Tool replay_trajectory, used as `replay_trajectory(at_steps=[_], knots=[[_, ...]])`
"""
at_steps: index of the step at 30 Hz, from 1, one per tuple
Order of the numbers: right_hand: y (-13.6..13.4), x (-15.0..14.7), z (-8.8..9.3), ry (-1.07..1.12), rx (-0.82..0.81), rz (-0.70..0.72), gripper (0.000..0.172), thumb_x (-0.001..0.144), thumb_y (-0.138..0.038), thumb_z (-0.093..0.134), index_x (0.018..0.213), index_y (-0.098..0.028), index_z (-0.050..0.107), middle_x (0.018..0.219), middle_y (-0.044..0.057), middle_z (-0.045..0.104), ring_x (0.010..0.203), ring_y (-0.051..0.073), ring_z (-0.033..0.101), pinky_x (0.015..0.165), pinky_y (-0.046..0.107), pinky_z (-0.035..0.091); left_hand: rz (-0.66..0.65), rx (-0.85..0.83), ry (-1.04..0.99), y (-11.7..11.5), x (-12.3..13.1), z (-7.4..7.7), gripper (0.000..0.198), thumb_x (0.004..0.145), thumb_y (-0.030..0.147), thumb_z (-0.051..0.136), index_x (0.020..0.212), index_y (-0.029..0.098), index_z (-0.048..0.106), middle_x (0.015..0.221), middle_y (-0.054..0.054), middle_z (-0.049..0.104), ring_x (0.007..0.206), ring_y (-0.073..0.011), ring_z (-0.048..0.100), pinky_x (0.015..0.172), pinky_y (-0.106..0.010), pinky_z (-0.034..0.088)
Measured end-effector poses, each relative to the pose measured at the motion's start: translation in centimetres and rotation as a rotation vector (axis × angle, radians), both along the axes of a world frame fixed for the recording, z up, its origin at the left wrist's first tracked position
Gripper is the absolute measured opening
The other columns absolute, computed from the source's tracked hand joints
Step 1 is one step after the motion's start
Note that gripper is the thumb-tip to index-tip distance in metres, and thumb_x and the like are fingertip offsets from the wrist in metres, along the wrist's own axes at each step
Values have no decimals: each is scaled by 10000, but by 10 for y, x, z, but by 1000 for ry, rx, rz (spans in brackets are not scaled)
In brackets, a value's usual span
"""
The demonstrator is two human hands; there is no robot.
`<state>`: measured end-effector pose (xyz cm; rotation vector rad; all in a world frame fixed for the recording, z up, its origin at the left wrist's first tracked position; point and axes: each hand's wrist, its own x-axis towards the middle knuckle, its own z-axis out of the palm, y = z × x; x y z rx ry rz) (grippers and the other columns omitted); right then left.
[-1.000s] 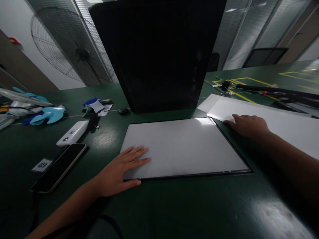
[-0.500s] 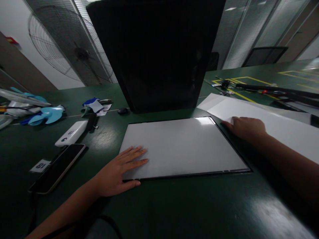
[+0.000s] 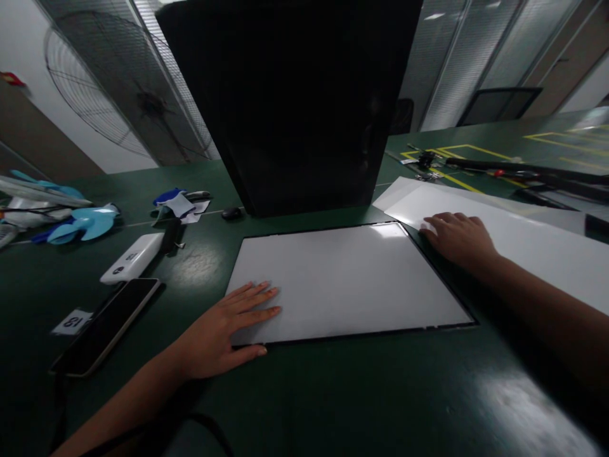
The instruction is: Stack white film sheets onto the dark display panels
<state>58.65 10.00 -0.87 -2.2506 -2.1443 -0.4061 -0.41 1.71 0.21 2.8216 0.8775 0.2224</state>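
A white rectangular panel with a thin black frame [image 3: 342, 285] lies flat on the green table. My left hand [image 3: 228, 330] rests on its near left corner, fingers spread over the white face and the thumb along the near edge. To the right of the panel, my right hand [image 3: 459, 241] is at the near edge of a white sheet [image 3: 537, 247]. Its fingers are bent and close to the thumb, pinching that edge; the fingertips are partly hard to make out. The sheet overlaps another white sheet beneath it.
A large black screen [image 3: 295, 114] stands behind the panel. On the left are a phone [image 3: 109, 330], a white power bank [image 3: 133, 257], a numbered tag [image 3: 72, 322], a mouse [image 3: 231, 214] and blue fan blades [image 3: 85, 223]. Black cables [image 3: 514, 168] lie far right.
My right hand's fingers have shifted from a closed fist shape to bent fingers lying farther over the sheet's edge. My left hand stays on the panel. The view has shifted slightly.
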Motion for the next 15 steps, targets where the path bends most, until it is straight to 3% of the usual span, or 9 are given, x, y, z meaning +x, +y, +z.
replay_trajectory(at_steps=[3,10,15], knots=[[2,-3,0,23,25,120,657,1124,-488,218,1524,-165,628,1610,165,554,1454,382,501,1187,594,388,17,-26,12,-1,0,1,741,972,497,751,1651,427,463,1757,3,415,1626,-311,400,1343,-608,328],[3,-14,-3,245,26,483,586,1119,-488,294,1440,-219,703,1529,94,646,1446,299,573,1258,551,410,37,-91,22,-2,4,6,734,996,511,719,1664,453,421,1769,12,379,1634,-319,378,1348,-630,300],[0,-19,-4,434,-85,529,599,1079,-600,428,1492,-252,685,1609,83,577,1489,337,549,1266,574,443,35,-98,20,-3,7,7,733,1017,515,689,1680,467,380,1784,31,339,1650,-312,341,1366,-605,269]])
